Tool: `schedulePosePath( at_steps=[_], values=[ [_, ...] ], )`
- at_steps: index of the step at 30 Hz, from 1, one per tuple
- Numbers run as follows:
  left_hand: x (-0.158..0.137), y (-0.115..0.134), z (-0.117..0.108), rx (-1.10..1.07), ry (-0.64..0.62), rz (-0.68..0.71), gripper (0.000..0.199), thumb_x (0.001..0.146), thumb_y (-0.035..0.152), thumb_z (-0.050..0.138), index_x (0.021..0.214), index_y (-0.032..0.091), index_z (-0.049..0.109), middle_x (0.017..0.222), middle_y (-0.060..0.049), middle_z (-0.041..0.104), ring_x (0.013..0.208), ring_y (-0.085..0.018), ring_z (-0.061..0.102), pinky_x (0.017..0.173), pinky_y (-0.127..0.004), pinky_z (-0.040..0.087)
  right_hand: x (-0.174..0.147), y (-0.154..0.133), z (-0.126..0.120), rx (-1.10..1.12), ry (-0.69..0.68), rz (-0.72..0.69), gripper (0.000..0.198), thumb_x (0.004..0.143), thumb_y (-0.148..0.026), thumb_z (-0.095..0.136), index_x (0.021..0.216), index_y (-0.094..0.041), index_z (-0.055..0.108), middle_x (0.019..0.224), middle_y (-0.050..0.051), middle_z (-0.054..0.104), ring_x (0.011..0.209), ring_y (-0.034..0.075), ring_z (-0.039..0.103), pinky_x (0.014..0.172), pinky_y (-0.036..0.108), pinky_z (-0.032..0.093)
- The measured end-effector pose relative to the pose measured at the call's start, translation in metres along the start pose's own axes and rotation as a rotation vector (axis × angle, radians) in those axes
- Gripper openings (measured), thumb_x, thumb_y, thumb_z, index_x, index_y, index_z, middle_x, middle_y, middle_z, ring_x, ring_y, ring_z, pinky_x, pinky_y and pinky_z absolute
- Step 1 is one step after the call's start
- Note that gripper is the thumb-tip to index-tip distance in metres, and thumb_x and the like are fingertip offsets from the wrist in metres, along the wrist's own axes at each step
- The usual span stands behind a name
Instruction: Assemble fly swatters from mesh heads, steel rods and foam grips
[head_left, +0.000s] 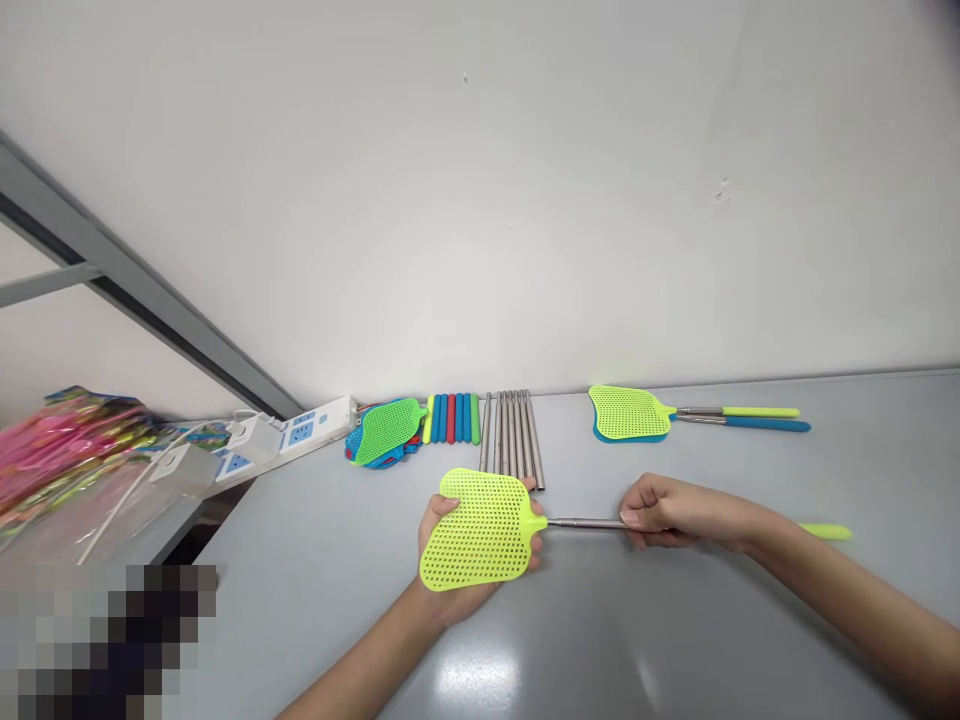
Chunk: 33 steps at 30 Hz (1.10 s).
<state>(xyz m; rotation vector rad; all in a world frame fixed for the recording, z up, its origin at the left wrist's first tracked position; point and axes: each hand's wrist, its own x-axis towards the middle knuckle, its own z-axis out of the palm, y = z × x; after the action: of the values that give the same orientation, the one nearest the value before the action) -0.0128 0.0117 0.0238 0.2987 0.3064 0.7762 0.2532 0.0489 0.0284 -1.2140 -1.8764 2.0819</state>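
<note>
A yellow-green fly swatter [480, 530] with a perforated head and a metal rod lies across both hands above the table. My left hand [450, 585] grips the head from below, thumb over its upper left edge and fingertips showing at the right. My right hand [660, 510] pinches the metal rod to the right of the head. The swatter's yellow handle end [825, 531] shows beyond my right forearm; the stretch between is hidden. Behind my left hand lie several metal rods [514, 435] side by side.
Several coloured handles [454, 418] lie in a row beside stacked swatter heads [386, 435]. Two whole swatters, one yellow [630, 412] over one blue [769, 424], rest near the wall. A power strip [300, 432] with plugs and a pile of bagged items [82, 460] are at left.
</note>
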Motion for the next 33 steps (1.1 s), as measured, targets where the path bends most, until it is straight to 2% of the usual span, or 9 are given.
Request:
schedulePosePath(
  at_steps=[7,33],
  values=[
    [-0.0002,-0.0017,0.0007,0.057,-0.063,-0.013,0.072,0.062,0.042,0.040,0.123,0.005,0.033,0.105,-0.016,0.046,0.084,-0.028,0.050,0.073,-0.038,0.038,0.0016,-0.0008,0.0021,0.098,-0.066,0.115,0.030,0.076,-0.036,0.047,0.059,-0.012,0.052,0.040,-0.008,0.030,0.036,0.004,0.016,0.034,0.020,0.007],
    [-0.0001,-0.0066,0.0019,0.071,-0.078,-0.050,0.077,0.056,0.041,0.042,0.124,0.007,0.033,0.105,-0.016,0.047,0.084,-0.028,0.049,0.075,-0.041,0.035,0.0041,0.0001,0.0042,0.164,-0.175,0.187,0.024,0.075,-0.033,0.045,0.061,-0.014,0.049,0.041,-0.008,0.028,0.034,0.003,0.015,0.031,0.018,0.008]
  ],
)
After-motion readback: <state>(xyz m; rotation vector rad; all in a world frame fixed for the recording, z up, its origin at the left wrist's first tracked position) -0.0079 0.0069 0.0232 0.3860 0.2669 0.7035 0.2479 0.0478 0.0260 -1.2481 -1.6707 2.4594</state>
